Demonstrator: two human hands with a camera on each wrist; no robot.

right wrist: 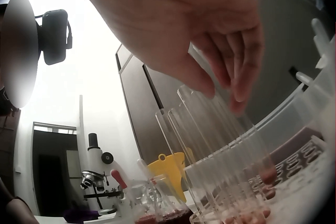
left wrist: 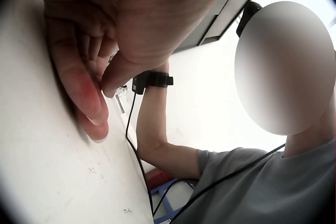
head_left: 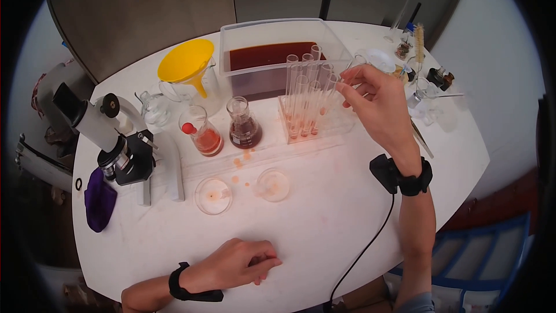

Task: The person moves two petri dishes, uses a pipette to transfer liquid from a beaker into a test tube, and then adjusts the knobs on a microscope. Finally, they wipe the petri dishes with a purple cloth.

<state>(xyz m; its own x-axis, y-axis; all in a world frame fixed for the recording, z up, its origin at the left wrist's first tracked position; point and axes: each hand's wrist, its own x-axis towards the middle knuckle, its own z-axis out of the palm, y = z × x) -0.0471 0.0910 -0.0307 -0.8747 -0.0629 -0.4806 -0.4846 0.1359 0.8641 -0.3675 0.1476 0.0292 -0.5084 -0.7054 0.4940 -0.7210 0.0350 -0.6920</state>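
Near the table's front, my left hand (head_left: 234,264) rests on the white surface, fingers loosely curled and holding nothing; the left wrist view shows its fingertips (left wrist: 94,121) low over the table. At the right end of a clear rack (head_left: 295,139), my right hand (head_left: 376,104) pinches the upper part of a glass test tube (right wrist: 252,140) between thumb and fingers. Several other upright tubes (head_left: 301,95) with a little reddish material at their bottoms stand beside it. The right wrist view shows my right hand (right wrist: 178,24) above the tubes' tops.
Behind the rack is a plastic tub (head_left: 255,84) of dark red liquid. Left of it stand a yellow funnel (head_left: 182,61) in a beaker, two flasks (head_left: 245,130) with red liquids and a microscope (head_left: 107,133). Two petri dishes (head_left: 213,196) lie mid-table; glassware and tweezers (head_left: 421,139) lie right.
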